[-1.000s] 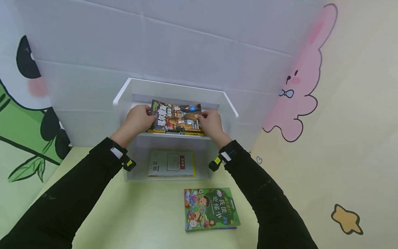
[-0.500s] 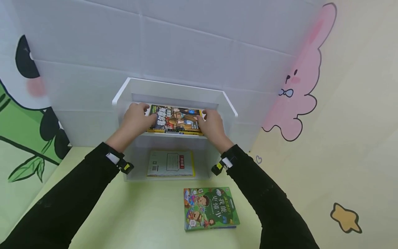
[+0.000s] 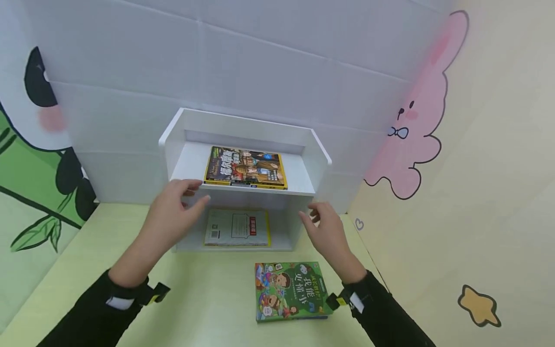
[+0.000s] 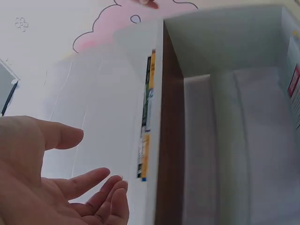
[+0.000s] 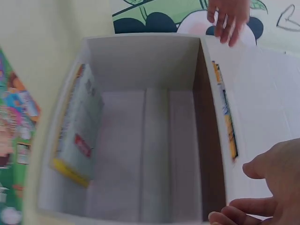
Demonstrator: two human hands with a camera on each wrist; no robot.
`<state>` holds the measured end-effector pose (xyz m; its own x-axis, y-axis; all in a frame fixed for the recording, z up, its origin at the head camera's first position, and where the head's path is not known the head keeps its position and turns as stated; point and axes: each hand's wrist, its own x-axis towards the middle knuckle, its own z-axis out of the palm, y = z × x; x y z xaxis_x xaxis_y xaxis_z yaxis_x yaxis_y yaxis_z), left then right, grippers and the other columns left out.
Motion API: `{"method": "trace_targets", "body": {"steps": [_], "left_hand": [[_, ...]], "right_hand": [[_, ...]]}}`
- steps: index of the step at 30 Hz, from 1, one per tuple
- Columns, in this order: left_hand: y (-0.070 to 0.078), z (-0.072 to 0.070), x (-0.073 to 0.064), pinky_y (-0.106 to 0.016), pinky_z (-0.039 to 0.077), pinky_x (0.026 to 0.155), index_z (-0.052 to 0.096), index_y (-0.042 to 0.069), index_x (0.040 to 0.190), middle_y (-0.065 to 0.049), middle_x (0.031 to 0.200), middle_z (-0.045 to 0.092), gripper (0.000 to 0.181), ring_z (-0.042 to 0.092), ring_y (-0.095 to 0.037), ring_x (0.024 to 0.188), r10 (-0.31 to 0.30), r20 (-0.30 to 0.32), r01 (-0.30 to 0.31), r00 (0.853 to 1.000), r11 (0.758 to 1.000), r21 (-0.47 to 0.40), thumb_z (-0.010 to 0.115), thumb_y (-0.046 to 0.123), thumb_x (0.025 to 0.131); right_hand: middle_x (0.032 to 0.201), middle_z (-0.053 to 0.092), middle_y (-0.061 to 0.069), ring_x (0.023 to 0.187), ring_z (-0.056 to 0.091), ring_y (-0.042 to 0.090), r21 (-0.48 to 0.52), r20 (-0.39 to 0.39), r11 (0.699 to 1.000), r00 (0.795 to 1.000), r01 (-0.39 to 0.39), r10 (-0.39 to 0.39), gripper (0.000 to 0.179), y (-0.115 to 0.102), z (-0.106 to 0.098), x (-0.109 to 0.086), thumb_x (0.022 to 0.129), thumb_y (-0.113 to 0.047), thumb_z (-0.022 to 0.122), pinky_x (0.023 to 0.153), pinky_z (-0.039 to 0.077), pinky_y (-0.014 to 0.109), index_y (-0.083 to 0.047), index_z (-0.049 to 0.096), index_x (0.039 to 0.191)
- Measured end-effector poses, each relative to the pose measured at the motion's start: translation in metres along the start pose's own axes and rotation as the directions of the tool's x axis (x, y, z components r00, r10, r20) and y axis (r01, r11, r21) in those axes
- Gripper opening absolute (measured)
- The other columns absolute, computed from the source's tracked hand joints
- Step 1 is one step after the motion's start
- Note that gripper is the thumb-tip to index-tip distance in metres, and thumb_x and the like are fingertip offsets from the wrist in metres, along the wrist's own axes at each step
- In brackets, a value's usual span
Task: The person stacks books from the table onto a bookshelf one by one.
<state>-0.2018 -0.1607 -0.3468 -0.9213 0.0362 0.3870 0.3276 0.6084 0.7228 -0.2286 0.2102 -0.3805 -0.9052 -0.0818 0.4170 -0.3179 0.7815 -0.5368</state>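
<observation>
A small stack of dark-covered comic-style books (image 3: 244, 166) with yellow lower edges lies flat on the upper board of a white two-tier shelf (image 3: 299, 173). My left hand (image 3: 171, 212) is in the air before the shelf's left side, fingers apart and loosely bent, holding nothing. On the other side, my right hand (image 3: 328, 233) hovers right of the shelf, also with nothing in its relaxed fingers. In the left wrist view, the palm and fingers (image 4: 79, 180) stand off from the shelf edge. The right wrist view has the right hand (image 5: 276, 180) beside the upper board.
A pale book (image 3: 237, 227) with a yellow edge lies in the lower compartment. On the light green table in front, a green picture book (image 3: 292, 291) lies flat, a bluish edge showing beneath it. Behind the shelf rises a pale wall; a pink rabbit (image 3: 418, 115) is painted at right.
Both hands have let go of the book stack and moved back toward me and outward. The raised top book has settled flat on the stack on the upper board.
</observation>
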Motion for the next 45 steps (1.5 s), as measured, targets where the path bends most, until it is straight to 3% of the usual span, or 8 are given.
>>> {"method": "trace_targets", "body": {"steps": [4, 8, 15, 20, 24, 31, 36, 45], "left_hand": [[-0.018, 0.029, -0.038, -0.06, 0.056, 0.103, 0.059, -0.002, 0.152, -0.023, 0.143, 0.06, 0.055, 0.061, -0.042, 0.13, -0.075, 0.057, 0.078, 0.996, 0.996, -0.042, 0.069, 0.034, 0.111], [-0.043, 0.065, -0.069, -0.056, 0.058, 0.103, 0.06, -0.004, 0.151, -0.025, 0.145, 0.06, 0.054, 0.062, -0.041, 0.131, -0.164, 0.127, 0.176, 0.978, 0.981, -0.084, 0.071, 0.031, 0.11], [-0.074, 0.124, -0.109, -0.05, 0.063, 0.095, 0.066, -0.003, 0.144, -0.021, 0.141, 0.067, 0.049, 0.07, -0.037, 0.123, -0.32, 0.249, 0.357, 0.914, 0.926, -0.123, 0.076, 0.027, 0.106], [-0.082, 0.161, -0.115, -0.048, 0.063, 0.085, 0.068, -0.003, 0.139, -0.016, 0.129, 0.073, 0.047, 0.074, -0.032, 0.113, -0.365, 0.316, 0.42, 0.876, 0.899, -0.124, 0.077, 0.029, 0.105], [-0.085, 0.182, -0.117, -0.049, 0.063, 0.084, 0.069, -0.004, 0.136, -0.013, 0.124, 0.074, 0.047, 0.075, -0.033, 0.111, -0.38, 0.347, 0.444, 0.857, 0.887, -0.125, 0.078, 0.028, 0.104], [-0.085, 0.195, -0.115, -0.051, 0.063, 0.089, 0.069, -0.007, 0.133, -0.01, 0.118, 0.075, 0.046, 0.074, -0.033, 0.11, -0.385, 0.347, 0.451, 0.855, 0.883, -0.131, 0.078, 0.027, 0.103], [-0.083, 0.209, -0.112, -0.051, 0.063, 0.09, 0.07, -0.009, 0.131, -0.012, 0.116, 0.077, 0.046, 0.075, -0.033, 0.108, -0.366, 0.361, 0.432, 0.858, 0.894, -0.119, 0.078, 0.027, 0.103], [-0.079, 0.241, -0.11, -0.037, 0.061, 0.073, 0.068, -0.014, 0.131, -0.01, 0.105, 0.077, 0.056, 0.071, -0.02, 0.086, -0.367, 0.441, 0.49, 0.819, 0.848, -0.204, 0.077, 0.033, 0.103]], "right_hand": [[0.113, 0.069, 0.011, 0.099, 0.067, 0.027, 0.021, 0.009, 0.991, 0.991, -0.134, 0.134, 0.038, 0.04, 0.007, -0.044, 0.108, -0.026, 0.075, 0.083, 0.057, 0.044, 0.001, 0.071, 0.135], [0.108, 0.069, 0.01, 0.094, 0.066, 0.023, 0.024, 0.04, 0.961, 0.961, -0.275, 0.274, 0.039, 0.075, 0.017, -0.081, 0.109, -0.027, 0.073, 0.078, 0.056, 0.041, 0.004, 0.071, 0.133], [0.104, 0.067, 0.012, 0.089, 0.065, 0.024, -0.035, 0.143, 0.908, 0.897, -0.417, 0.417, 0.047, 0.112, 0.028, -0.119, 0.109, -0.032, 0.072, 0.067, 0.054, 0.038, 0.009, 0.068, 0.131], [0.105, 0.068, 0.015, 0.092, 0.067, 0.028, -0.069, 0.194, 0.901, 0.88, -0.428, 0.433, 0.05, 0.121, 0.039, -0.125, 0.106, -0.034, 0.075, 0.072, 0.057, 0.045, 0.01, 0.069, 0.128], [0.104, 0.068, 0.015, 0.092, 0.066, 0.029, -0.091, 0.218, 0.893, 0.866, -0.441, 0.45, 0.049, 0.123, 0.045, -0.125, 0.105, -0.033, 0.077, 0.073, 0.058, 0.047, 0.011, 0.069, 0.126], [0.1, 0.068, 0.014, 0.084, 0.064, 0.025, -0.086, 0.242, 0.888, 0.855, -0.451, 0.458, 0.051, 0.127, 0.046, -0.124, 0.105, -0.034, 0.076, 0.066, 0.057, 0.042, 0.013, 0.068, 0.126], [0.1, 0.069, 0.014, 0.085, 0.066, 0.024, -0.08, 0.281, 0.867, 0.823, -0.492, 0.493, 0.052, 0.13, 0.048, -0.126, 0.105, -0.035, 0.076, 0.068, 0.058, 0.041, 0.012, 0.069, 0.125], [0.106, 0.071, 0.018, 0.091, 0.067, 0.027, -0.099, 0.299, 0.833, 0.782, -0.545, 0.547, 0.058, 0.133, 0.058, -0.131, 0.104, -0.037, 0.077, 0.073, 0.061, 0.043, 0.015, 0.067, 0.128]]}}
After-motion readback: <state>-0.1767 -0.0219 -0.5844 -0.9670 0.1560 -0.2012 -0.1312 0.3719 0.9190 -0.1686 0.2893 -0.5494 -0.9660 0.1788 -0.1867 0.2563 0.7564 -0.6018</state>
